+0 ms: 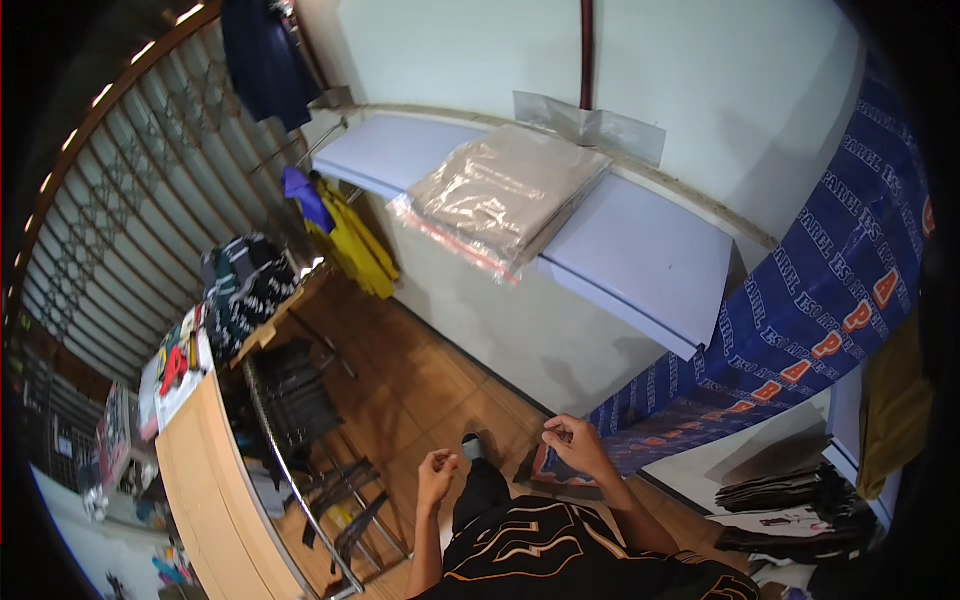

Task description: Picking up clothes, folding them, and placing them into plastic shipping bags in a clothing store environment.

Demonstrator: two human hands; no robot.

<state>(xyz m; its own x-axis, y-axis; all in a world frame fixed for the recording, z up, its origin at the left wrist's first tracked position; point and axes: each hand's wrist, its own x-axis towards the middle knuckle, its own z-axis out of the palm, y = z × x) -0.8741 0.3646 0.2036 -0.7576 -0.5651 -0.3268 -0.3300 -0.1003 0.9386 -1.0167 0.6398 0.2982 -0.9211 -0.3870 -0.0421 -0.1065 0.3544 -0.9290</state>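
My left hand [438, 474] is raised over the tiled floor, its fingers loosely curled and holding nothing that I can see. To its right, my right hand [570, 444] hangs in the air with bent fingers, near the lower end of a blue printed banner [795, 300]. Neither hand touches anything. Beyond both hands, a clear plastic bag with folded beige cloth inside [510, 187] lies across a pale blue wall shelf [637, 255], its red-edged opening hanging over the front edge.
On the left stand a light wooden table [217, 487] and a metal-framed chair [292, 390]. Patterned clothes [247, 292] are heaped behind them. Yellow cloth [352, 240] hangs below the shelf's left end. Folded dark garments [795, 502] are stacked at lower right.
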